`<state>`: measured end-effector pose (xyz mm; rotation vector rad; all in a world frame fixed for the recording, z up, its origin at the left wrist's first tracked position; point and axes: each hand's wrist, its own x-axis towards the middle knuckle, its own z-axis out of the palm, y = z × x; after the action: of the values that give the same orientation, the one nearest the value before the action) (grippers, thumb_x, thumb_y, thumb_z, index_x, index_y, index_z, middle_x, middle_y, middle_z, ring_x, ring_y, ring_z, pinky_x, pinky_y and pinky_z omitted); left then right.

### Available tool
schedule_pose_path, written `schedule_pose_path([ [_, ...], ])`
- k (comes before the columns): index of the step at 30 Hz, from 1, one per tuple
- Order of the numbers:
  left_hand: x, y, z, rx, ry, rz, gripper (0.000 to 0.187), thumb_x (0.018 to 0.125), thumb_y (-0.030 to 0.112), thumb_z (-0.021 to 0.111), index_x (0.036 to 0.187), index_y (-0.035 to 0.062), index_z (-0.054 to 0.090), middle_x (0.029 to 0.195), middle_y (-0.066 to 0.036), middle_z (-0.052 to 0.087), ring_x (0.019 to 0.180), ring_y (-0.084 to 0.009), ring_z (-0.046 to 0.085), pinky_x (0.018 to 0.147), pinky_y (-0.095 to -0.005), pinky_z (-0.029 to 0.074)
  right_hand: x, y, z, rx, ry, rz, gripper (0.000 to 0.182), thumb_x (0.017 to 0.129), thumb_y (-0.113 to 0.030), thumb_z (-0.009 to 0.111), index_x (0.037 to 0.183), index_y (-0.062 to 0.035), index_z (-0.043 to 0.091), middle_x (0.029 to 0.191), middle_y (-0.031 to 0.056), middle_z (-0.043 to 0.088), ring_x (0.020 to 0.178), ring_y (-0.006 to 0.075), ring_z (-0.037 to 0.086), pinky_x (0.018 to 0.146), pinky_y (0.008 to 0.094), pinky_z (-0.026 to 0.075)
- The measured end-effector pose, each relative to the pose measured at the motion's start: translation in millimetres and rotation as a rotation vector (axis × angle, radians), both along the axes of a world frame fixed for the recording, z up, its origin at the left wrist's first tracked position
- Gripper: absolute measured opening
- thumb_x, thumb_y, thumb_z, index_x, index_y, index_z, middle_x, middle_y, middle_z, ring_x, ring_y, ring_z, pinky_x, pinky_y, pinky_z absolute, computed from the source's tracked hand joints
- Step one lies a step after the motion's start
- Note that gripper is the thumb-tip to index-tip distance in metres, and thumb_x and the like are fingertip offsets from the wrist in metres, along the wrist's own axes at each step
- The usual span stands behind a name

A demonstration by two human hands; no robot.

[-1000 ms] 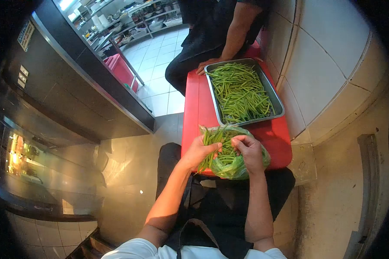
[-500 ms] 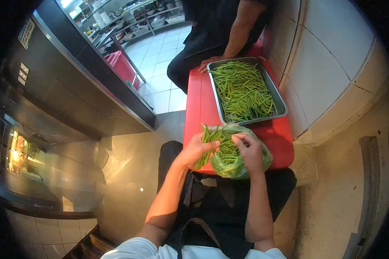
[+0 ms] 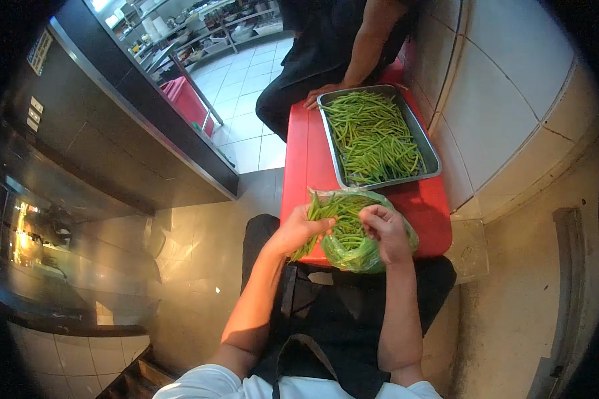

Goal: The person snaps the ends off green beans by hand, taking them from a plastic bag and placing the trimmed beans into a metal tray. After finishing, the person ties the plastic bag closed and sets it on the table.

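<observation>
- The left hand (image 3: 298, 231) is closed around a bunch of green beans (image 3: 313, 223), just below the middle of the frame; the beans stick out past its fingers above and below.
- The right hand (image 3: 386, 233) sits just beside it, fingers curled and pinched together over the mouth of a clear plastic bag (image 3: 359, 253). Whether it has hold of a bean or only the bag's edge cannot be told.
- The bag lies at the near end of a red bench (image 3: 299, 166), partly overhanging it, and is filled with more green beans.
- Farther up the bench, in the upper middle of the frame, stands a metal tray (image 3: 431, 154) heaped with loose beans (image 3: 373, 136). It is apart from the bag, with a strip of red between them.
- At the tray's far left corner rests another person's hand (image 3: 321, 93), touching the rim; that person sits at the top of the frame in dark clothes.
- A tiled wall (image 3: 506, 86) runs along the right of the bench.
- A dark steel counter (image 3: 113, 133) fills the left side.
</observation>
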<state>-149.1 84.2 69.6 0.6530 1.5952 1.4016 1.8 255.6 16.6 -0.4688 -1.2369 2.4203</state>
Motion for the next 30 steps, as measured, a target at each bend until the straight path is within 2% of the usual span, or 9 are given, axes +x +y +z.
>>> schedule_pose_path([
  [2,2.9,0.6,5.8,0.003,-0.009,-0.007,0.012,0.092,0.012,0.07,0.099,0.0036,0.065,0.079,0.0,0.062,0.062,-0.0087,0.057,0.053,-0.0243,0.045,-8.1,-7.8,-12.9,0.472,-0.196,-0.153,0.014,0.088,-0.009,0.072,0.097,0.0015,0.072,0.082,0.0025,0.068,0.073,0.0103,0.063,0.067,0.0253,0.05],
  [5,4.2,3.8,6.0,-0.003,-0.005,-0.037,0.013,0.092,0.013,0.071,0.1,0.0039,0.066,0.08,0.0,0.063,0.063,-0.0085,0.057,0.054,-0.0241,0.045,-9.2,-17.7,6.4,0.624,-0.26,-0.252,0.016,0.087,-0.01,0.073,0.098,0.0021,0.072,0.086,0.0035,0.07,0.076,0.0108,0.064,0.071,0.026,0.051],
  [8,8.6,7.6,-0.1,0.006,0.011,-0.07,0.014,0.092,0.014,0.071,0.101,0.0042,0.067,0.08,0.0,0.064,0.065,-0.0081,0.058,0.056,-0.0238,0.046,-12.7,-19.5,19.2,0.7,-0.121,-0.349,0.017,0.085,-0.01,0.074,0.097,0.0024,0.073,0.086,0.0036,0.07,0.077,0.0103,0.063,0.072,0.0259,0.05],
  [14,12.2,9.7,-5.3,-0.004,-0.036,-0.106,0.016,0.093,0.017,0.07,0.103,0.0049,0.067,0.08,0.0,0.065,0.066,-0.0076,0.058,0.058,-0.0235,0.047,-13.1,-21.9,1.3,0.358,-0.078,-0.148,0.014,0.085,-0.008,0.075,0.094,0.0019,0.073,0.088,0.0016,0.07,0.078,0.0081,0.062,0.071,0.0242,0.049],
  [17,15.3,10.2,1.7,0.01,-0.102,-0.034,0.015,0.093,0.017,0.07,0.102,0.0053,0.067,0.08,0.0,0.065,0.065,-0.0067,0.057,0.055,-0.0225,0.046,-8.2,-22.3,19.1,0.257,-0.078,-0.102,0.008,0.087,-0.008,0.073,0.091,-0.002,0.072,0.082,-0.0028,0.067,0.073,0.003,0.057,0.065,0.0206,0.043],
  [20,15.9,12.3,-1.0,0.036,-0.121,0.017,0.014,0.093,0.016,0.07,0.101,0.0059,0.067,0.08,0.0,0.066,0.063,-0.0059,0.057,0.052,-0.0214,0.044,-9.5,-23.7,17.3,0.263,-0.085,-0.143,0.007,0.087,-0.009,0.072,0.09,-0.0025,0.072,0.079,-0.0053,0.065,0.068,0.0008,0.052,0.061,0.0195,0.039],
  [23,16.5,13.8,-0.1,0.039,-0.055,0.027,0.012,0.093,0.015,0.07,0.1,0.0062,0.067,0.08,0.0,0.066,0.062,-0.0057,0.056,0.051,-0.0212,0.044,-8.3,-22.9,18.8,0.324,-0.115,-0.163,0.007,0.087,-0.007,0.073,0.089,-0.0012,0.072,0.082,-0.0018,0.067,0.073,0.0048,0.06,0.069,0.0229,0.049],
  [26,15.6,14.2,1.9,0.033,0.001,0.014,0.011,0.092,0.013,0.07,0.1,0.0062,0.067,0.079,0.0,0.066,0.06,-0.0058,0.056,0.051,-0.0216,0.043,-8.2,-19.5,13.0,0.384,-0.129,-0.153,0.006,0.087,-0.008,0.071,0.087,-0.0021,0.072,0.079,-0.0018,0.066,0.069,0.006,0.059,0.065,0.0228,0.048],
  [30,18.9,16.1,3.3,0.092,-0.053,-0.012,0.011,0.091,0.012,0.071,0.099,0.0059,0.067,0.078,0.0,0.065,0.059,-0.006,0.056,0.051,-0.0222,0.042,-7.7,-16.8,7.8,-0.179,0.03,-0.059,0.008,0.088,-0.01,0.07,0.086,-0.0029,0.071,0.074,-0.0028,0.063,0.061,0.0053,0.052,0.057,0.0217,0.04],
])
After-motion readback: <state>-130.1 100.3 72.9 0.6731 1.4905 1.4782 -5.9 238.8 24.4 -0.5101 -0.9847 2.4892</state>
